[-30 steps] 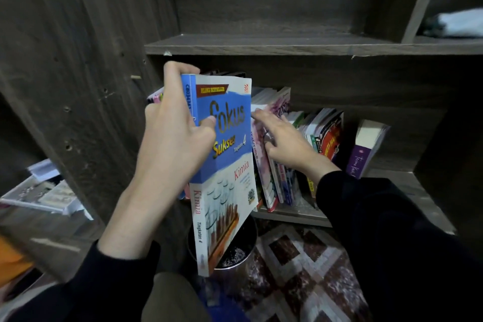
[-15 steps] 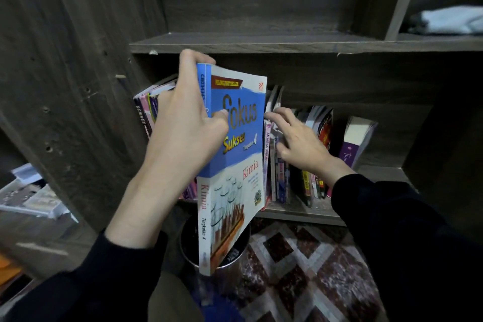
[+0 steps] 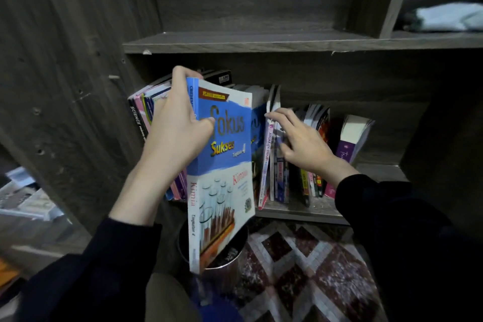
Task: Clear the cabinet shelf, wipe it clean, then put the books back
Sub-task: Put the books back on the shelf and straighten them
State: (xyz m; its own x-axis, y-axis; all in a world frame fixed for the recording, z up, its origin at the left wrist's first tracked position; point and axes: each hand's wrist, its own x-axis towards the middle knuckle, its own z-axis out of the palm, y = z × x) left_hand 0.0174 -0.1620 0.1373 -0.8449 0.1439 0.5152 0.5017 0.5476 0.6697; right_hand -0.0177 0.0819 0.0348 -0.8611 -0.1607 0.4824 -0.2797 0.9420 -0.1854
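At the left end of the dark wooden cabinet shelf (image 3: 300,213), a bundle of thin pink and black paperbacks (image 3: 142,115) leans toward the side wall. Our left hand (image 3: 177,128) grips the blue and white chemistry textbook (image 3: 224,165) round its spine, thumb across the cover. It holds the book upright just in front of the shelf, off the board. Below the book's lower corner stands a round shiny metal bin (image 3: 230,266); it holds something dark, too dim for us to name. Our right hand (image 3: 305,144) is spread, pressing against the upright row of slim books (image 3: 279,178). Farther right a purple paperback (image 3: 346,149) leans alone, and a pale folded cloth (image 3: 444,17) lies in the upper right compartment.

With the shelf this full, we judge that we are putting books back, the right hand parting the row to make a gap. The next move calls for holding that gap open and sliding the textbook in straight above the shelf edge, so its neighbours do not topple.
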